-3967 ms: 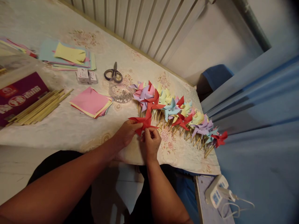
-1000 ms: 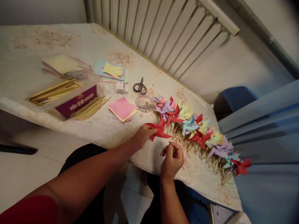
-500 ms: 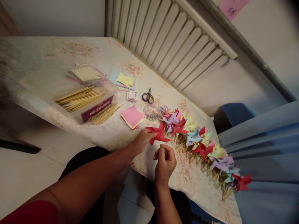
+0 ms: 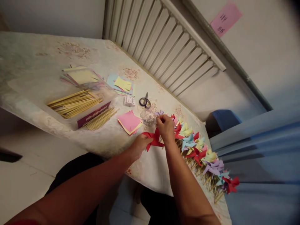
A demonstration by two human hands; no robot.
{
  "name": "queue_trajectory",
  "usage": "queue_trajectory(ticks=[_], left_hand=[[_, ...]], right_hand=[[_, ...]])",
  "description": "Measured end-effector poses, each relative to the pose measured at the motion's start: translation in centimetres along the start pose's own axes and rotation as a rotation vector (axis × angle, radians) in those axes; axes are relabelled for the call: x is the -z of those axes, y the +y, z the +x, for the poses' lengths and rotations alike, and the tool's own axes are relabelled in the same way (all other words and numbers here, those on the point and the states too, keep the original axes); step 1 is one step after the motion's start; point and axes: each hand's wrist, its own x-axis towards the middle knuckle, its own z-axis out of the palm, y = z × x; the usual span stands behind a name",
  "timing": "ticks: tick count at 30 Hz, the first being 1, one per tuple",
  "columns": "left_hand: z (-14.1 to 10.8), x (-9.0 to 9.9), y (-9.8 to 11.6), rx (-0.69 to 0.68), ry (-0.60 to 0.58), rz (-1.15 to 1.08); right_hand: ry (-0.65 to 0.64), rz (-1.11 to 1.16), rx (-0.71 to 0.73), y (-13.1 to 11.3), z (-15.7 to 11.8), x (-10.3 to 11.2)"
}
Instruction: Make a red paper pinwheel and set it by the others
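My left hand pinches a red paper pinwheel near the table's front edge. Just above and right of it, my right hand is closed, fingertips together beside the clear dish of small metal pins; whatever is between the fingertips is too small to make out. A pink and yellow stack of paper squares lies left of the dish. Several finished pinwheels on sticks run in a row to the right, partly hidden by my right hand and forearm.
Dark-handled scissors and a small white box lie behind the paper squares. A clear plastic box of wooden sticks stands at left, with loose sticks beside it. A radiator borders the table's back edge.
My right hand has moved up and forward, from below the red pinwheel to beside the dish of pins. My left hand still holds the red pinwheel. The view has shifted slightly.
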Motion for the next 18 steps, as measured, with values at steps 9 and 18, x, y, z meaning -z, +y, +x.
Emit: queue_trajectory(ticks=[9, 18], left_hand=[[-0.1, 0.1, -0.2, 0.034, 0.088, 0.052], [0.3, -0.1, -0.4, 0.050, 0.064, 0.024]], right_hand=[[-0.628, -0.622, 0.066, 1.5, 9.0, -5.4], [-0.741, -0.740, 0.139, 2.1, 9.9, -8.2]])
